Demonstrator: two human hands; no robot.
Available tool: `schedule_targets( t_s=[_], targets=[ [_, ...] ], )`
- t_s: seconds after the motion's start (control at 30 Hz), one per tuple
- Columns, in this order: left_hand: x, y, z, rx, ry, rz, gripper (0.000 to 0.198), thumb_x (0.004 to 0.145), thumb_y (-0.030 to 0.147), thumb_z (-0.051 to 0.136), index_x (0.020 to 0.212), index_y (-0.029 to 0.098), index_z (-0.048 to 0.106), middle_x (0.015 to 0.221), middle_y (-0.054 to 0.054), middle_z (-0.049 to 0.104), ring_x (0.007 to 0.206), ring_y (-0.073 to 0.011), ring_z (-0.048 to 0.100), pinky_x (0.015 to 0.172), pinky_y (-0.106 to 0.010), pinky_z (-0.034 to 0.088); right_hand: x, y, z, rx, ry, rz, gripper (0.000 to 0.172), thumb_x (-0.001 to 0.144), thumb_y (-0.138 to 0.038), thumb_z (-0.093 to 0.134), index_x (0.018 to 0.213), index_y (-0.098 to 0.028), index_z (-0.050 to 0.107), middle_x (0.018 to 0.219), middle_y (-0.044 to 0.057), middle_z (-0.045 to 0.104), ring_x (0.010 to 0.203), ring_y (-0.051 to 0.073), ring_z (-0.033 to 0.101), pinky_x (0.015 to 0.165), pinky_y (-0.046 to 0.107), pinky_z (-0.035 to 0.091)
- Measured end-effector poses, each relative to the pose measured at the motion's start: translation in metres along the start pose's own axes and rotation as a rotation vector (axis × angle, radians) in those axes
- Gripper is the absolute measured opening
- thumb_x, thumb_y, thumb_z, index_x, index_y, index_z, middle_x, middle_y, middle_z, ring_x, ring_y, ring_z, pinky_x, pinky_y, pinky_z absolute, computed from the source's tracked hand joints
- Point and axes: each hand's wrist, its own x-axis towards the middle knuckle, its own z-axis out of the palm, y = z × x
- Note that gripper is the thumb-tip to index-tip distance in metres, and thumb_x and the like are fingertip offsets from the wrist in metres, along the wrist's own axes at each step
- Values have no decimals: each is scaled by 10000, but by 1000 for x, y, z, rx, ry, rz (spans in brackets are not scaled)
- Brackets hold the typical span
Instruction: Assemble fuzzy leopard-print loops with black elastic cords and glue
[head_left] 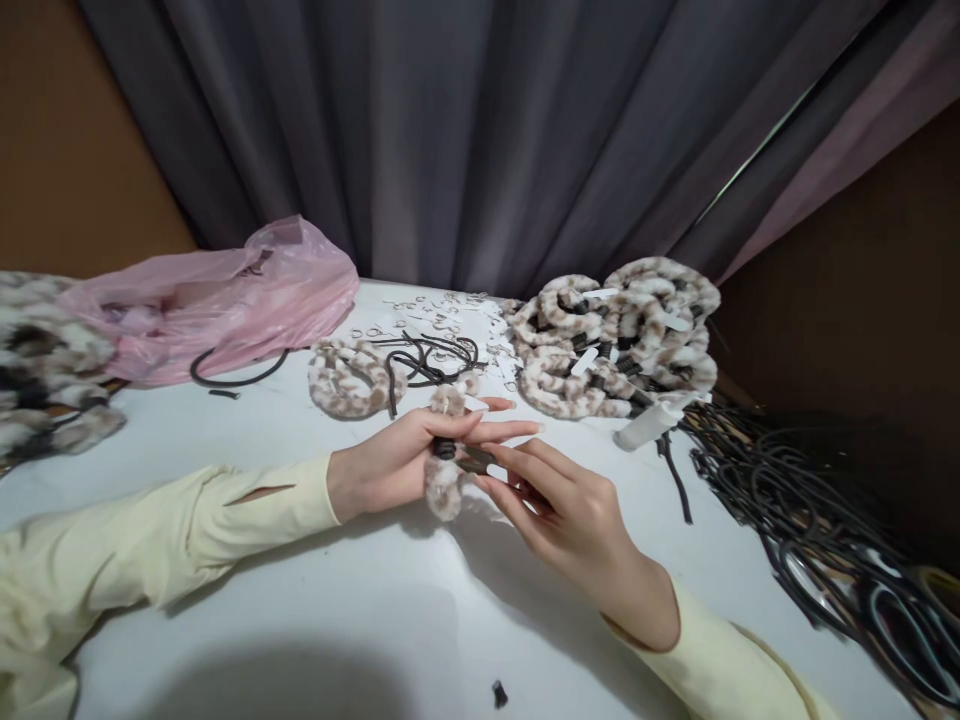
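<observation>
My left hand (394, 455) is closed around a fluffy brown-and-white fur loop (444, 488) with a black wrapped section in its middle. Part of the loop is hidden behind the thumb and palm. Close against it on the right, my right hand (562, 500) has thumb and forefinger pinched on the end of a dark cord (474, 460) beside the wrapped section. A small white tag (474, 403) shows above my left thumb. Both hands are raised a little over the white table (315, 610).
Finished-looking fur loops (622, 335) are piled at the back right, with a white bottle (652, 425) before them. Black cords (795, 500) heap at the right edge. A pink plastic bag (225, 310) lies back left. Small metal rings (420, 315) and a cord scrap (500, 694) lie on the table.
</observation>
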Motion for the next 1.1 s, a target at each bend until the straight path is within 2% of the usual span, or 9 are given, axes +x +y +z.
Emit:
schedule_targets(
  t_s=[0.13, 0.33, 0.5, 0.6, 0.8, 0.93, 1.1],
  targets=[
    [0, 3, 3, 13, 64, 15, 436, 885, 128, 460, 1309, 131, 361, 1303, -131, 507, 1069, -203, 573, 874, -333, 456, 0, 1, -5, 37, 28, 16, 185, 830, -151, 561, 1009, -138, 610, 710, 26, 585, 540, 81, 520, 493, 178, 436],
    [-2, 1, 10, 33, 120, -3, 446, 891, 150, 460, 1321, 131, 343, 1236, -140, 561, 971, -182, 616, 788, -282, 477, 0, -2, -1, 54, 38, 14, 223, 822, -138, 571, 1041, -115, 607, 745, 43, 608, 559, 81, 542, 494, 167, 454],
    [-2, -3, 9, 46, 125, -9, 481, 894, 135, 441, 1349, 129, 285, 1192, -168, 583, 924, -187, 636, 772, -291, 476, 0, -4, 1, 62, 28, 14, 239, 839, -145, 536, 1067, -129, 604, 830, 71, 643, 586, 92, 584, 507, 175, 486],
    [0, -4, 5, 64, 132, -4, 472, 892, 156, 456, 1339, 139, 307, 1189, -173, 585, 931, -197, 635, 770, -292, 479, -1, -4, 1, 79, 20, 15, 252, 837, -138, 535, 1081, -125, 598, 855, 84, 647, 613, 102, 595, 532, 186, 501],
    [0, -6, 3, 131, 151, 29, 434, 878, 235, 506, 1287, 144, 394, 1213, -157, 574, 954, -195, 624, 740, -255, 493, -1, -3, 4, 83, 1, 30, 251, 841, -136, 533, 1081, -111, 600, 878, 93, 639, 533, 78, 538, 484, 183, 463],
    [1, -6, 4, 188, 166, 29, 337, 880, 279, 502, 1182, 133, 537, 1263, -120, 543, 1072, -189, 562, 806, -233, 488, 2, -1, 3, 103, -9, 59, 227, 823, -144, 560, 1031, -87, 632, 774, 68, 623, 494, 70, 474, 466, 186, 419],
    [2, -6, 2, 254, 185, 128, 335, 871, 307, 518, 1184, 195, 565, 1347, -75, 465, 1236, -212, 428, 940, -286, 448, 8, -1, -2, 230, -66, 264, 150, 787, -234, 627, 871, -131, 697, 553, -17, 530, 473, 69, 421, 447, 183, 363]
  ],
)
